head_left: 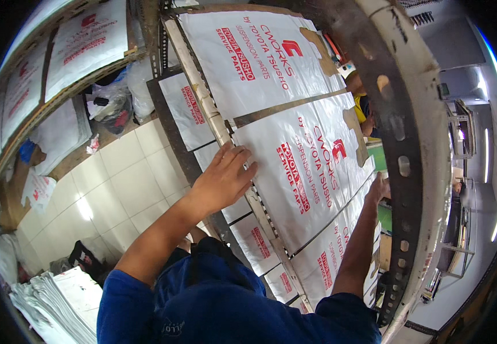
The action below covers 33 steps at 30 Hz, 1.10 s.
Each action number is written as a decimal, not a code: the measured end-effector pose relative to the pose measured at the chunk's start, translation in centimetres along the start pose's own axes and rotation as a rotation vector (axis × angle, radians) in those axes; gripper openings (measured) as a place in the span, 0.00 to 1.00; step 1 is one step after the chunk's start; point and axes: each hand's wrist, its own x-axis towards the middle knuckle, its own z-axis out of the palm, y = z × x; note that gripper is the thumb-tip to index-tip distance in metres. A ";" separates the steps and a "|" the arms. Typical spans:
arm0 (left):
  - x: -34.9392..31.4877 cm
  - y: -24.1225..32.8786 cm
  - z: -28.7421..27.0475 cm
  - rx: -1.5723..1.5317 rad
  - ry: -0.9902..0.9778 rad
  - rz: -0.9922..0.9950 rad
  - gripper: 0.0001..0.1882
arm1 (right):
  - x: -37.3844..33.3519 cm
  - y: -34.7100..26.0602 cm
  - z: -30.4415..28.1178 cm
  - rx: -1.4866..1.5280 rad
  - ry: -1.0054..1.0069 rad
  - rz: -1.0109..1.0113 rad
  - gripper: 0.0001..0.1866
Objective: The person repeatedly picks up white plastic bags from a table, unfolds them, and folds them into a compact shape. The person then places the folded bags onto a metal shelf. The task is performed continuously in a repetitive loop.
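Observation:
White plastic bags with red print (311, 155) lie flat in stacks across a metal-framed rack in front of me. My left hand (225, 176) rests at the near edge of the middle stack, over the pale metal rail (205, 97). Its fingers are spread and slightly bent, with nothing seen in them. My right hand (379, 188) is at the far edge of the bags, beside a dark perforated upright (400, 166). Its fingers are mostly hidden, so a hold cannot be made out.
Smaller printed bags (185, 112) lie on a lower shelf below the rail. Another rack with white bags (88, 43) stands at the left. Folded white sheets (47, 304) are piled at lower left on the tiled floor (128, 172). Beyond the upright, another person's yellow sleeve (364, 112) shows.

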 end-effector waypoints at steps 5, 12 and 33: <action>-3.5 1.3 -3.8 -0.037 0.003 -0.200 0.19 | -10.2 -20.1 -2.7 0.783 -0.283 0.237 0.23; -13.3 3.3 -13.0 -0.025 0.064 -0.656 0.17 | -25.1 -40.6 -2.7 1.033 -1.065 -0.116 0.14; -35.6 18.3 -30.6 0.805 1.147 -1.490 0.14 | -52.9 -48.1 26.9 -0.092 -1.853 -1.667 0.16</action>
